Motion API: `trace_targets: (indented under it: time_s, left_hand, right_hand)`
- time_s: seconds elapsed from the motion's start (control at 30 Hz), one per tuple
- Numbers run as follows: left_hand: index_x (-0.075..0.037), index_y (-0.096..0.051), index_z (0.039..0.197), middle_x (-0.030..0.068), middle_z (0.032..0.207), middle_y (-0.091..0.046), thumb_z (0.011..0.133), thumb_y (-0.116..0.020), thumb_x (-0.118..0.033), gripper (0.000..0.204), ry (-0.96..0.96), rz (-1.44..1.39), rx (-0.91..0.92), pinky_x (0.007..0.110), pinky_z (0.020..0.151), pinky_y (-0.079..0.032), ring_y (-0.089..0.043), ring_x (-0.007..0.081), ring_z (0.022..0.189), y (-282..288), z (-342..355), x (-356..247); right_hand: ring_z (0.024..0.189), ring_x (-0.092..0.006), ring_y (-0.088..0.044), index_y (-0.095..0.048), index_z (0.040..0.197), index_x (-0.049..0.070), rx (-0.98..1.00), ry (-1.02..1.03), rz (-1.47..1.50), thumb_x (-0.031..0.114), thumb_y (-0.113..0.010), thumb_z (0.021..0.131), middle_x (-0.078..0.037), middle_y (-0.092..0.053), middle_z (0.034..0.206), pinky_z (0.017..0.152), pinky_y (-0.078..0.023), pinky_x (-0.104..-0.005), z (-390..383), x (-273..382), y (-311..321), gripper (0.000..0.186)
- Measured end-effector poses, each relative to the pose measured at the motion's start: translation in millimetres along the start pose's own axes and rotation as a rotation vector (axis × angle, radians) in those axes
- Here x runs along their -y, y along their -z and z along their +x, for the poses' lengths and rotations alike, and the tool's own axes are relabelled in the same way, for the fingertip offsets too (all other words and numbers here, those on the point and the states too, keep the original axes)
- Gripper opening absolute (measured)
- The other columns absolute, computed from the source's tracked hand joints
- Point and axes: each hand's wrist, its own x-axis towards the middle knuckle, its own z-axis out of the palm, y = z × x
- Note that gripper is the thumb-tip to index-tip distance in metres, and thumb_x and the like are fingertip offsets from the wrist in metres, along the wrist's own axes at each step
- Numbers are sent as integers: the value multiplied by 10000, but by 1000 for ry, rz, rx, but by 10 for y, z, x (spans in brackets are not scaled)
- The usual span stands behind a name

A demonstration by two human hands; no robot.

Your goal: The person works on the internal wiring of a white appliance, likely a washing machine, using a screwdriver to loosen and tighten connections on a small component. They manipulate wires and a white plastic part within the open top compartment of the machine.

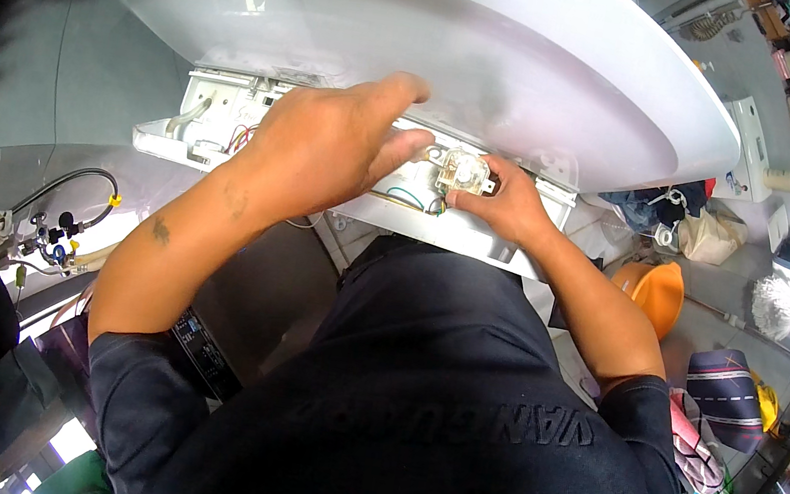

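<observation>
My right hand pinches a small, boxy, whitish translucent plastic part between thumb and fingers. It is held over an open white housing, a long shallow tray with wiring inside. Just left of the part, my left hand hovers over the housing, thumb and forefinger apart, with nothing visible between them. Its other fingers are partly hidden. Thin coloured wires run below the part. Behind the housing rises a large glossy white curved panel.
Left, a hose joins a group of gauges and valves. On the right are an orange bucket, a cream bag, dark cloth, a white fluffy duster and a dark striped bundle.
</observation>
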Motion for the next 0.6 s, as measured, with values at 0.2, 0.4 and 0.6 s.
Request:
trace_targets:
  time_s: [0.2,0.4,0.6]
  left_hand:
    - [-82,-559,1331,192,1103,-727,994,-708,-244,402,-99,-78,-54,493,780,-577,-724,430,863,20,-24,17]
    - [-80,-553,1321,183,1134,-684,987,-688,-163,369,19,32,44,493,786,-571,-710,422,898,91,40,-75]
    - [-87,-548,1317,197,1165,-646,960,-679,-113,382,5,-52,111,483,811,-566,-699,407,983,82,13,-72]
  right_hand:
    - [1081,-325,-712,-730,1241,54,-7,-7,-15,467,-907,745,-192,-743,1163,971,-535,-411,-5,11,8,669]
    - [1084,-331,-714,-732,1239,57,-6,7,-14,471,-904,744,-193,-746,1159,972,-535,-416,4,2,0,668]
    - [1086,-328,-714,-733,1243,61,0,7,-6,475,-908,742,-189,-746,1156,975,-536,-412,-12,36,13,674]
